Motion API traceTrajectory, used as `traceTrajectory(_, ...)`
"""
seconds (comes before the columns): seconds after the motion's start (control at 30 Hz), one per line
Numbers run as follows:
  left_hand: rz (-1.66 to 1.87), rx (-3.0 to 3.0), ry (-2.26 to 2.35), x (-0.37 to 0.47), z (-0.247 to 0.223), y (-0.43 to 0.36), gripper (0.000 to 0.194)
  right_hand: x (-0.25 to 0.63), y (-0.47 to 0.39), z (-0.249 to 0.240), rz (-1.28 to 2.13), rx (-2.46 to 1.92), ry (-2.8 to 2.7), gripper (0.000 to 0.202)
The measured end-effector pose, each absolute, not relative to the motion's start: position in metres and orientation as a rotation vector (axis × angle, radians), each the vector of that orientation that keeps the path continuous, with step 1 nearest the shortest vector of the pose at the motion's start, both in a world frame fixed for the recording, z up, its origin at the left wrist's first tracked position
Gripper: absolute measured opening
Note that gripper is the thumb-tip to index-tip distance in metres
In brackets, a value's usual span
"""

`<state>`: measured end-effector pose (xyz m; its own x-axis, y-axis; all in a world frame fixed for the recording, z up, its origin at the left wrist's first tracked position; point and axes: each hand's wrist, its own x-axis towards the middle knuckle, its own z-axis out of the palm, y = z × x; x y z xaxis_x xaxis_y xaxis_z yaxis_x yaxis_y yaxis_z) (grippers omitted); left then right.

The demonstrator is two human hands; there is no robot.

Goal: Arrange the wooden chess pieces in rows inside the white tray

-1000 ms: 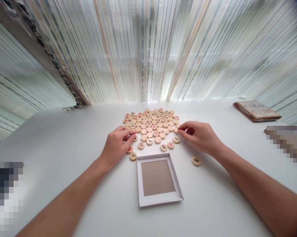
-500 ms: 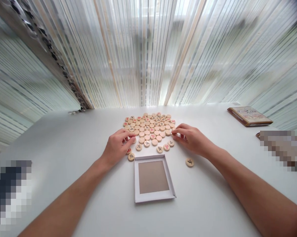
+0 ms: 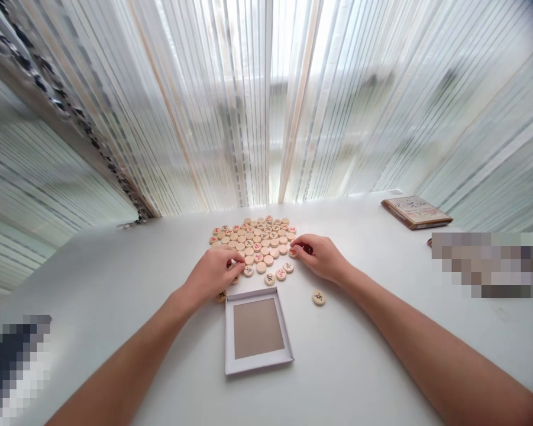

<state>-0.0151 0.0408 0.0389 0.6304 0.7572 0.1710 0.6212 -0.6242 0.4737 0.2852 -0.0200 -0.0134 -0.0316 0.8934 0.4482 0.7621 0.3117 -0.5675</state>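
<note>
As the head view is showing, my right grip [image 3: 294, 249] is resting narrowly parted at a red-marked disc [image 3: 292, 252] beside the cluster of discs [image 3: 257, 248] on the worktop [image 3: 337, 367], my left grip [image 3: 241, 264] is bending over nearer ones, neither hold being clear, and I am judging them light, stiff, smooth, best pinched by the rim.

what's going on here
Someone is handling pale discs clustered on a white table. The right hand has its fingertips at a red-marked disc on the cluster's right edge; the left hand partly covers discs at the near left, its grip unclear. Some discs show characters, others are blank. One black-marked disc lies apart, right of a shallow box.
</note>
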Motion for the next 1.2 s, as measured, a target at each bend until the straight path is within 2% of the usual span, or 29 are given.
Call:
traceTrajectory(0.33,0.374,2.553,1.186,-0.007,0.043,0.040,0.018,0.275,-0.026,-0.014,0.131,-1.497,-1.724,0.011)
traceTrajectory(0.63,0.473,2.557,1.167,-0.006,0.038,0.038,0.028,0.254,-0.029,-0.015,0.020,-1.449,-1.929,0.026)
traceTrajectory(0.87,0.543,2.426,1.127,-0.013,0.032,0.050,0.019,0.258,-0.028,-0.017,0.008,-1.464,-1.969,0.025)
traceTrajectory(1.2,0.547,2.396,1.142,-0.014,0.039,0.048,0.021,0.263,-0.031,-0.013,0.051,-1.492,-1.932,0.017)
